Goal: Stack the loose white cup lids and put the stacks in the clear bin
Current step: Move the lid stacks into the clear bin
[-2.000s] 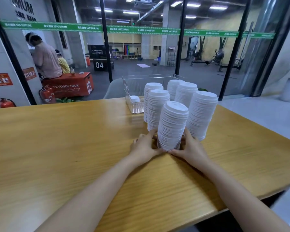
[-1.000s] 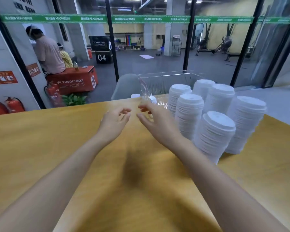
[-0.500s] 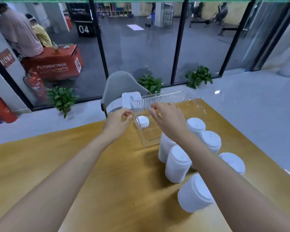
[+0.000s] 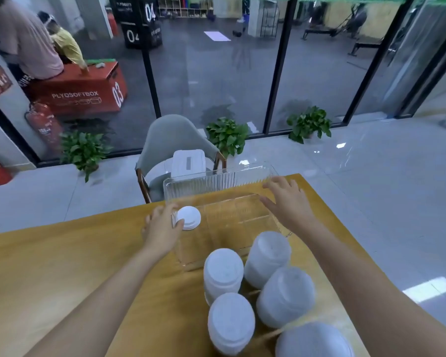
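Observation:
A clear bin (image 4: 218, 179) stands at the far edge of the wooden table (image 4: 62, 266). One white lid (image 4: 189, 217) lies in its near left corner. My left hand (image 4: 161, 229) grips the bin's left wall, thumb over the rim beside that lid. My right hand (image 4: 289, 202) hovers at the bin's right wall with fingers spread and straight, thumb on the inner side. Several tall stacks of white lids (image 4: 223, 271) stand on the table just in front of the bin, between my forearms; the nearest (image 4: 314, 341) is cut off by the frame.
Just past the table's far edge a grey chair (image 4: 175, 135) carries a white box (image 4: 188, 161). The table's right edge (image 4: 345, 228) runs close past the bin. Potted plants (image 4: 227, 135) and a glass wall lie behind.
Both hands left the front lid stack and reached forward to the bin, then spread from its near rim to its left and right walls. The camera now looks down more steeply.

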Demonstrator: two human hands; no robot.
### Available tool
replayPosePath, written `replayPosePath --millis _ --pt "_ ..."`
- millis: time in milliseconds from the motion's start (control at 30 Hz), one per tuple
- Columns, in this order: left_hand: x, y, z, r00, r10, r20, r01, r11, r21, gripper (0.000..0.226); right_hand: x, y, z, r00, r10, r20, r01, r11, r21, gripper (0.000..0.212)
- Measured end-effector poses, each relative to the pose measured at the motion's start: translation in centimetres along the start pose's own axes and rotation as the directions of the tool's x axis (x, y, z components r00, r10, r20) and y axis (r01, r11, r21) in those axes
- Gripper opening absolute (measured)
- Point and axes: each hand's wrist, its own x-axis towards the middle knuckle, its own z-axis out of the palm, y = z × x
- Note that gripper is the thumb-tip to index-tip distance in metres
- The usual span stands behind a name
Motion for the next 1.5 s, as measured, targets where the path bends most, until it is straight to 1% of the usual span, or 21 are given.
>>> replayPosePath --millis 100,167,333,400,467,567,667,900,1133,1367,1500 --pt "1.2 0.2 1.3 0.998 -0.064 0.014 0.064 0.997 0.04 0.042 1.8 2.5 1.5 0.997 0.04 0.07 -0.038 0.999 -0.031 0.045" --pt "2.0 0.3 1.8 0.995 -0.095 0.02 0.094 0.993 0.07 0.044 2.8 3.8 2.4 0.993 0.077 0.092 -0.072 0.996 -0.058 0.045" --pt "3.5 0.6 3.0 0.99 -0.14 -0.023 0.142 0.985 0.098 0.042 4.7 5.6 4.5 0.971 0.162 0.175 -0.143 0.983 -0.119 0.047" --pt "3.8 0.6 3.4 0.988 -0.144 -0.059 0.148 0.986 0.073 0.042 5.1 5.6 5.2 0.968 0.167 0.187 -0.148 0.983 -0.108 0.046" --pt "3.8 0.7 3.5 0.986 -0.143 -0.089 0.147 0.988 0.04 0.041 5.3 5.5 5.5 0.971 0.17 0.17 -0.16 0.984 -0.073 0.043" --pt "3.6 0.3 3.6 0.987 -0.108 -0.116 0.11 0.994 0.009 0.039 5.5 5.0 5.4 0.973 0.171 0.153 -0.17 0.985 -0.021 0.038" --pt "3.5 -0.3 2.8 0.985 -0.088 -0.151 0.087 0.996 -0.015 0.039 5.7 4.0 4.9 0.974 0.155 0.165 -0.157 0.988 0.001 0.036" --pt "2.8 -3.6 -1.7 0.962 -0.119 -0.245 0.122 0.992 -0.003 0.037 6.2 -1.5 3.9 0.985 0.06 0.161 -0.067 0.997 0.037 0.032" --pt "-0.4 -9.3 -6.9 0.937 -0.188 -0.295 0.188 0.982 -0.027 0.039 4.8 -9.4 3.2 0.987 -0.016 0.157 0.009 0.999 0.049 0.033" --pt "-5.2 -17.6 -12.3 0.918 -0.241 -0.314 0.232 0.97 -0.067 0.041 0.8 -19.0 4.2 0.98 -0.075 0.184 0.065 0.996 0.059 0.036" --pt "-8.7 -22.1 -14.3 0.917 -0.254 -0.307 0.243 0.967 -0.075 0.035 -3.7 -23.6 5.4 0.979 -0.079 0.186 0.066 0.995 0.076 0.039"
